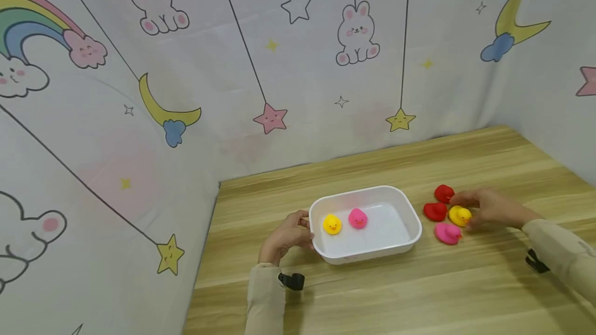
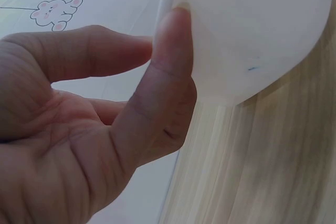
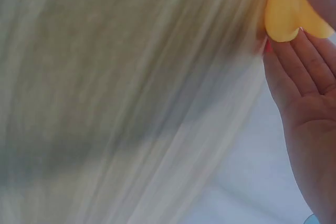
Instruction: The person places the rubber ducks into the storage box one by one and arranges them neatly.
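Observation:
A white tub [image 1: 372, 253] stands on the wooden table [image 1: 419, 293] with a yellow duck [image 1: 332, 224] and a pink duck [image 1: 357, 218] inside. My left hand [image 1: 300, 227] grips its left rim; in the left wrist view the thumb of that hand [image 2: 157, 38] presses on the tub's wall [image 2: 247, 24]. To the right of the tub lie two red ducks [image 1: 443, 193] [image 1: 435, 212], a pink duck [image 1: 448, 233] and a yellow duck [image 1: 459, 216]. My right hand [image 1: 465, 212] pinches that yellow duck [image 3: 289, 11], with its fingers [image 3: 294, 61] under it.
Cloth walls printed with rabbits, stars and moons [image 1: 288, 66] close the table on the left, back and right. Bare wood lies in front of the tub and behind it.

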Demonstrator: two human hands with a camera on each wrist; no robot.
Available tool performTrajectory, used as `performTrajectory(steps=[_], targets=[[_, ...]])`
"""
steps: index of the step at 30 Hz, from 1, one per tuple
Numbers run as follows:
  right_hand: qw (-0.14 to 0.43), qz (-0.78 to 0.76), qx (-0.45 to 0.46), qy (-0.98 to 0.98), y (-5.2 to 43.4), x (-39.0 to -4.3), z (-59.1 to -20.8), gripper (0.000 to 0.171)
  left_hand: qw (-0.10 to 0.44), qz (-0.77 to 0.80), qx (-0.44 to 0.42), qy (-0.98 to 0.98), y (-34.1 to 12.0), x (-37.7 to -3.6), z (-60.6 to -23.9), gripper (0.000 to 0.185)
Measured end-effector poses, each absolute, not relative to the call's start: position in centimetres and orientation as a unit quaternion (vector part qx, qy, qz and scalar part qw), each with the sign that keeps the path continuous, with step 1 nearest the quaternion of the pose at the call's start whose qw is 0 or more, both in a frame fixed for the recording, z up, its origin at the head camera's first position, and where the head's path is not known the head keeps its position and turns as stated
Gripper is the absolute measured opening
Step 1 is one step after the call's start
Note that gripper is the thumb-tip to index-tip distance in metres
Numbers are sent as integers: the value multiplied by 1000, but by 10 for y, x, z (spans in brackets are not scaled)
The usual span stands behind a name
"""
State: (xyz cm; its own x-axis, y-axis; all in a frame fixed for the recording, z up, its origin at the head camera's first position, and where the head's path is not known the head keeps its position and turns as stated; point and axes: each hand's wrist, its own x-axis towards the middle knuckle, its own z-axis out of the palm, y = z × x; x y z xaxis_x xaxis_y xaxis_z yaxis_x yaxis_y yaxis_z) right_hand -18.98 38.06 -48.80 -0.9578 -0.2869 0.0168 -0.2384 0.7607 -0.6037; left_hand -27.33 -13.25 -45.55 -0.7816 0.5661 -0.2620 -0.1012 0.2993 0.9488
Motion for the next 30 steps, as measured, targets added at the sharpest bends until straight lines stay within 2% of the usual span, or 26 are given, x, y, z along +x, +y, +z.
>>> performTrajectory(steps=[8, 16, 26, 30], targets=[[9, -333, -181, 925, 380, -192, -493, 43, 289, 573, 155, 751, -135, -273, -457, 60], [13, -384, -171, 907, 382, -193, -470, 45, 288, 575, 162, 749, -133, -274, -455, 60], [77, -481, -182, 854, 364, -203, -434, 47, 291, 577, 156, 747, -134, -273, -457, 61], [78, -485, -182, 852, 352, -210, -418, 49, 285, 572, 158, 753, -135, -275, -457, 61]])
